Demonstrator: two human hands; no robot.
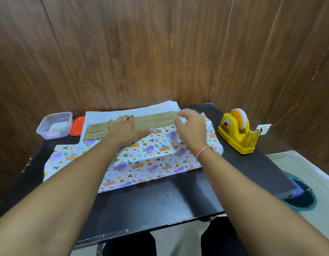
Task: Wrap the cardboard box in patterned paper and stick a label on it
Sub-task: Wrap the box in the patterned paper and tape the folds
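A flat brown cardboard box lies on the black table, on a sheet of patterned paper with purple and orange animals. The paper's near half is folded up over the box's front part; its white underside shows behind the box. My left hand presses flat on the box and the paper's edge, fingers straight. My right hand hovers over the box's right end with curled fingers, seemingly pinching the paper's edge; the grip is blurred.
A yellow tape dispenser stands at the right, a tape end sticking out. At the back left sit a clear plastic tub with small items and its orange lid. Wooden panels rise right behind the table. A white tray lies low right.
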